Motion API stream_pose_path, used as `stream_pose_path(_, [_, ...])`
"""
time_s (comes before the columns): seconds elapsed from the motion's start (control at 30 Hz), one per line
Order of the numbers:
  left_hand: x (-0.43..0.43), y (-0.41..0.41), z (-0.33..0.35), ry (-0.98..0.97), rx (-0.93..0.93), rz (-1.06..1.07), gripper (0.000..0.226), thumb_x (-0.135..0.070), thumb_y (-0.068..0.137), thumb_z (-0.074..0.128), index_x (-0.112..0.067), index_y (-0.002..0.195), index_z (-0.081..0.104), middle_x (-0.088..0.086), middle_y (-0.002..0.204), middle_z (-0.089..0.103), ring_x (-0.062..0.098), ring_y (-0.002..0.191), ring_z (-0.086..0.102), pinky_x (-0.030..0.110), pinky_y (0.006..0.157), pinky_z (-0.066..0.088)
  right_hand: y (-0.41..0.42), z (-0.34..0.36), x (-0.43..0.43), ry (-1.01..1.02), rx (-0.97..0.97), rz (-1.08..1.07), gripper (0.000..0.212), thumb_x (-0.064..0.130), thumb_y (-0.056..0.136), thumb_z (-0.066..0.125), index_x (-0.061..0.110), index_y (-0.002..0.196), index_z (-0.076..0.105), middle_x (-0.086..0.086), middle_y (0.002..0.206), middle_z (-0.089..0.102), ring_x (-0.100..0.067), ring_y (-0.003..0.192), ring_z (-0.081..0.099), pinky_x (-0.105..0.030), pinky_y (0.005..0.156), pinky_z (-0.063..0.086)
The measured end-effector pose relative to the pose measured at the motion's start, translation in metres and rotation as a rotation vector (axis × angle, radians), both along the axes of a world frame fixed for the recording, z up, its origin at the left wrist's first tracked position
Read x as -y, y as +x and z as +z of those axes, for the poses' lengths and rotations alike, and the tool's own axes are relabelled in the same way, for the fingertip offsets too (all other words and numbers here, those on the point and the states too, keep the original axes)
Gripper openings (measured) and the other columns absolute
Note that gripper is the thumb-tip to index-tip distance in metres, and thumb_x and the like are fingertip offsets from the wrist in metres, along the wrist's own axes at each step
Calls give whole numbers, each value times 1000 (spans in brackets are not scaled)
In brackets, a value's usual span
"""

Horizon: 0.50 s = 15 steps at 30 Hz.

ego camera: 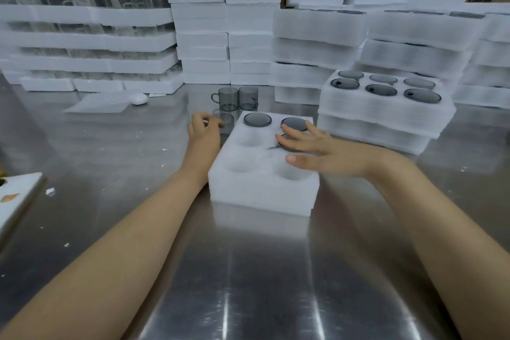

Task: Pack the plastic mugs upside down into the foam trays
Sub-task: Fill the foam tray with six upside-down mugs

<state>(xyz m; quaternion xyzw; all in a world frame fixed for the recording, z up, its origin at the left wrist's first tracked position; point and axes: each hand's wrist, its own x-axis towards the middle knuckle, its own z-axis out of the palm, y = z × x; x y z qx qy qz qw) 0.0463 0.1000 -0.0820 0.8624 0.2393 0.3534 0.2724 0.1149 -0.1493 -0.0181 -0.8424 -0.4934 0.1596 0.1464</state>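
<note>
Plastic mugs [257, 119], smoky grey and translucent: three sat upside down, bases up, in the foam tray [262, 190] at the middle of the steel table [248, 270]. The back-left mug [259, 121] and back-right mug [294, 122] filled the far row; the third mug [284, 143] sat in the middle right well. The other three wells lay open. The right hand [323, 150] lay flat over the third mug with fingers straight and spread, grasping nothing, the thumb over the tray's near right well. The left hand [205, 131] reached just beside the tray's far left corner, fingers curled round a loose mug [226, 120] standing on the table, blurred. Behind it stood an upright pair of mugs [228, 99], side by side, handles outward. To the right, a filled tray [386, 103] with six inverted mugs topped a low stack. Further stacks of white foam [201, 36] lined the back. At the far left lay a thin foam sheet [102, 103] and a small white oval object [138, 98].
</note>
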Motion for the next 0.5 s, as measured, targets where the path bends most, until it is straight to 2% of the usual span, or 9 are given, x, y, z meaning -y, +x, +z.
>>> stream_pose_path(0.03, [1,-4,1,-19,35,-10,14,-34,91,45,-26,102,46,3,123,50,-11,73,50,21,66,35,-1,0,0,4,-6,0,54,56,94,38,52,144,18,37,147,-5,-7,142,-24,-47,119,-8])
stream_pose_path(0.07, [-1,-5,-1,-13,41,-32,27,-33,88,47,-19,111,46,4,121,51,-5,78,55,22,63,35,-2,0,0,14,-22,-4,54,54,95,40,51,145,19,37,147,-4,-6,142,-24,-45,119,-8])
stream_pose_path(0.1, [-1,-9,-1,-38,14,-67,36,-31,87,51,-11,116,46,7,120,50,8,90,57,23,65,37,-3,0,0,33,-49,-14,54,50,96,42,49,145,21,36,148,-2,-5,142,-24,-42,119,-7])
stream_pose_path(0.13, [0,-11,-2,-45,-32,-90,32,-25,88,57,-5,112,48,11,118,50,21,96,56,25,69,37,-4,0,0,59,-77,-23,53,46,97,45,49,145,23,35,150,0,-4,142,-23,-39,119,-7])
stream_pose_path(0.2, [2,-16,2,-92,23,-69,21,-14,86,67,-8,98,51,13,109,56,29,99,55,30,76,40,-6,-2,1,110,-121,-33,52,40,97,48,48,143,27,34,151,5,-2,142,-21,-35,119,-5])
stream_pose_path(0.27, [5,-22,14,-161,228,-56,31,-10,80,75,-15,96,48,4,103,57,23,99,55,33,85,46,-6,-4,2,154,-156,-39,51,37,96,51,48,142,31,34,151,8,0,142,-18,-33,119,-4])
stream_pose_path(0.37, [12,-28,43,-242,510,-177,66,-4,71,81,-29,119,44,-9,112,54,-2,103,55,12,86,45,-5,-7,4,194,-177,-38,51,36,96,52,48,141,34,35,151,11,2,143,-16,-32,119,-2])
stream_pose_path(0.43, [17,-30,56,-353,579,-300,84,-1,68,83,-31,132,39,-6,118,54,-12,101,54,9,82,45,-4,-8,4,212,-190,-34,50,35,95,53,49,140,35,35,151,12,2,142,-16,-33,119,-1])
stream_pose_path(0.5, [23,-31,61,-347,557,-347,75,0,65,84,-27,127,52,-8,118,55,-12,100,54,10,80,46,-4,-8,4,232,-196,-34,50,34,95,54,49,139,36,34,151,14,3,143,-15,-31,119,-1])
